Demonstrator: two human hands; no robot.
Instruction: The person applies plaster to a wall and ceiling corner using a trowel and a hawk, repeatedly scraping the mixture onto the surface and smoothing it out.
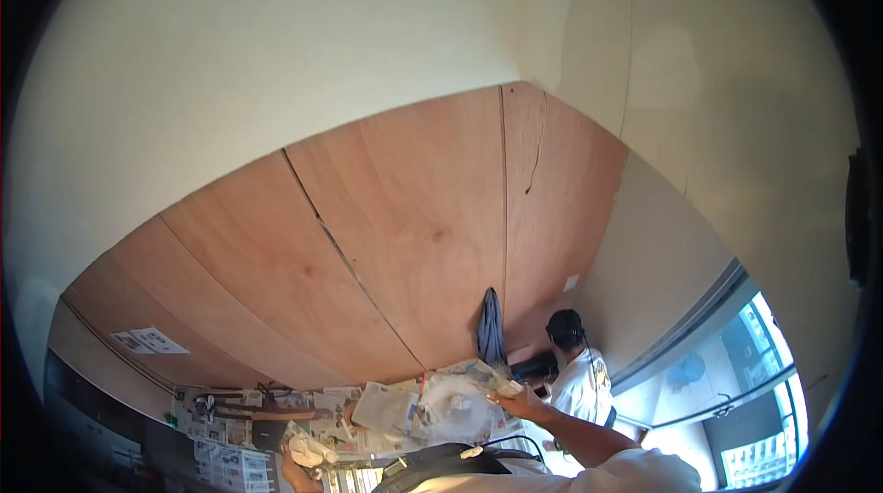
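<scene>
My right hand [510, 398] reaches forward at lower centre right, fingers closed on a flat, pale greyish tool [487, 378], perhaps a scraper; its exact shape is hard to make out. My left hand [296, 470] is low at centre left, beside a cream-coloured, smeared object [308, 445] that it seems to hold; its fingers are not clear. Behind my right hand are newspaper sheets [331, 401] and a whitish plastic-like covering [451, 410].
A plywood-panelled wall [405, 235] rises behind, with a grey cloth [490, 327] hanging. A person in a white shirt [579, 383] works at my right, near a window [754, 383]. Long dark tools [239, 406] lie at left; a pale surface [276, 33] arches overhead.
</scene>
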